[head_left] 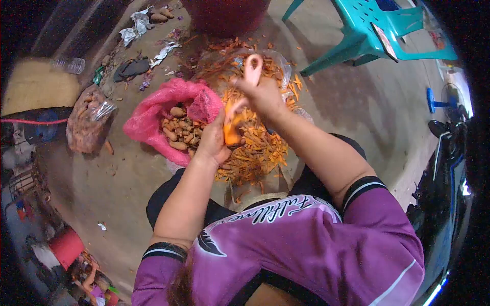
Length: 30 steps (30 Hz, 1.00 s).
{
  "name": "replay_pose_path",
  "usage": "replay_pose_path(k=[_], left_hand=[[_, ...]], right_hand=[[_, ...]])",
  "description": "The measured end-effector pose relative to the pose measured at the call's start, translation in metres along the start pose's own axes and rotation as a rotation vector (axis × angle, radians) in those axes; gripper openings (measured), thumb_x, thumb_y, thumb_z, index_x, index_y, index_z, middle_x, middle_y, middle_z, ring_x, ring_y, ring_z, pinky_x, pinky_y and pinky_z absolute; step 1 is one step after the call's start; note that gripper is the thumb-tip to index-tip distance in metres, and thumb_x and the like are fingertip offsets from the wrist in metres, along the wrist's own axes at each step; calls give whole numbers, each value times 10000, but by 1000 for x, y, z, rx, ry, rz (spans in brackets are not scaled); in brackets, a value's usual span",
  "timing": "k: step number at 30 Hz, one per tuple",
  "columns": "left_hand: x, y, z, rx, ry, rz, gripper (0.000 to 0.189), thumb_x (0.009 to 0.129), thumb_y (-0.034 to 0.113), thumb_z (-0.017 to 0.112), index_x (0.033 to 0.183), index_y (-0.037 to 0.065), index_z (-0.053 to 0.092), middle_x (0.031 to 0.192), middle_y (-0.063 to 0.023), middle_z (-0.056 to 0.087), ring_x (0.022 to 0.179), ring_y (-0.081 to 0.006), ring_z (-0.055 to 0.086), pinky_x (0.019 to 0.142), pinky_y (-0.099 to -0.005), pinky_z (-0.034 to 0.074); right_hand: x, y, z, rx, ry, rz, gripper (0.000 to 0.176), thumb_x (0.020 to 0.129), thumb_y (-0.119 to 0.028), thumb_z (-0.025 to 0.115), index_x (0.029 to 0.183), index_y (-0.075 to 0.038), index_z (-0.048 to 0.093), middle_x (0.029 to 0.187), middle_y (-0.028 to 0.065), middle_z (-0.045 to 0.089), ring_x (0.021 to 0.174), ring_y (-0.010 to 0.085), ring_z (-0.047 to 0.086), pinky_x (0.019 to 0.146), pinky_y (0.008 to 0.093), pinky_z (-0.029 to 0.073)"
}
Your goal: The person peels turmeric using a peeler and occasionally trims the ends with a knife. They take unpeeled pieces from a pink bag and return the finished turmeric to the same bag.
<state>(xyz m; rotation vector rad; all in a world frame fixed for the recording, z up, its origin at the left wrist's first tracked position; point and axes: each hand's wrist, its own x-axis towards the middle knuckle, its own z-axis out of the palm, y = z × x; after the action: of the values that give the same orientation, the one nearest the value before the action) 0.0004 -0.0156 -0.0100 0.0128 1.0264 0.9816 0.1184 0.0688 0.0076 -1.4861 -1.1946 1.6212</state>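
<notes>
Cursive lettering on the purple shirt is illegible.

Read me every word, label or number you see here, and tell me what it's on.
"Full…" in white script, rest unclear: on the purple shirt.
Bottle: nothing readable, too small.
Peeler in the right hand, root in the left hand: no text.

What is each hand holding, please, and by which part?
Left hand: a peeled orange root, by its side. Right hand: a pale looped plastic peeler, by its lower end.
</notes>
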Motion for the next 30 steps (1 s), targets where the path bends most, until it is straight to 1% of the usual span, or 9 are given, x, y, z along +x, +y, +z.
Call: replay_pose_path(k=[2,5,9,18,21,25,27,28,30], left_hand=[[-1,0,-1,-5,-8,-39,394,858,428,354,992,88,500,711,-17,513,574,-134,508,475,-297,445],[2,-6,-6,37,-69,-90,383,857,422,357,1011,100,497,712,-22,520,584,-139,517,477,-300,446],[-4,-9,-3,37,-185,-140,385,848,428,373,1011,101,495,689,-25,520,576,-143,523,465,-293,440],[4,1,-8,-130,-68,-37,322,866,382,353,986,110,478,751,-20,525,584,-123,509,475,-255,427],[9,-7,-11,-169,-96,-38,330,837,385,421,988,102,498,810,-30,545,698,-163,541,607,-315,477],[6,-13,-10,-176,-159,-84,287,849,337,411,986,101,499,806,-41,546,656,-160,540,565,-298,478],[13,-13,-22,-227,-240,-70,279,851,325,408,993,104,499,817,-47,550,646,-155,540,552,-289,478],[9,-9,-10,-173,-6,-28,293,863,353,374,975,105,481,801,-36,534,612,-149,511,465,-291,439],[11,-4,-18,-251,-116,-52,309,867,360,361,996,107,482,833,-44,540,612,-152,510,482,-283,442]], right_hand=[[-19,0,9,-10,-131,43,324,663,-280,671,711,8,531,629,28,497,528,93,453,465,245,374],[-2,5,1,-131,-21,-16,302,660,-263,674,713,-1,534,640,30,501,543,92,462,463,251,374],[37,12,-24,217,320,-118,277,688,-251,649,710,0,534,639,20,503,514,92,439,442,251,356],[-31,2,16,146,-116,-26,325,659,-298,671,617,-5,537,571,33,527,490,96,484,451,265,400],[-23,9,12,37,-127,-35,297,661,-241,677,692,6,516,617,30,510,519,92,487,440,232,386],[22,24,-6,51,159,-131,271,677,-243,660,694,-13,518,611,25,502,505,98,467,432,232,364],[24,24,-10,131,189,-109,267,677,-245,661,700,-19,521,604,19,492,498,98,447,434,234,348],[23,20,-9,169,202,-98,265,678,-247,661,703,-22,523,601,16,486,494,98,438,435,234,340],[1,7,-1,109,65,-49,265,680,-245,663,724,-22,526,603,16,482,494,98,426,444,237,334]])
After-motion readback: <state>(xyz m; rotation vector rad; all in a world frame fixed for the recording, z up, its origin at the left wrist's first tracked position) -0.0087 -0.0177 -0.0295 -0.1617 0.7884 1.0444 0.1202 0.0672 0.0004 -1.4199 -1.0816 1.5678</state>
